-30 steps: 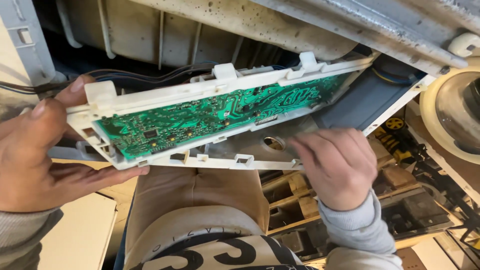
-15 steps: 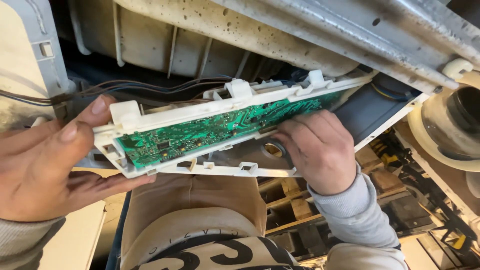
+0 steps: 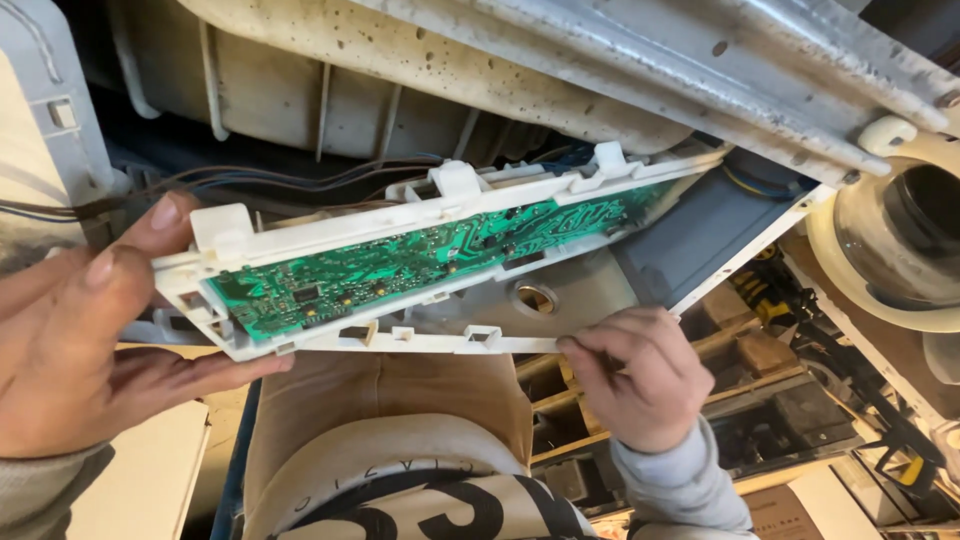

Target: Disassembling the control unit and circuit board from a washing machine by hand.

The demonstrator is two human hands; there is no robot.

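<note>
Two hands, one circuit board (green), one housing.

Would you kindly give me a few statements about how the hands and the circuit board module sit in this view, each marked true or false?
1. The left hand grips the left end of the white plastic housing. True.
2. The circuit board in the housing is blue. False: it is green.
3. The right hand rests on top of the board. False: it pinches the housing's lower edge from beneath.
4. Dark wires run behind the housing toward the left. True.
5. The housing lies flat on a table. False: both hands hold it up in the air, tilted.
</note>
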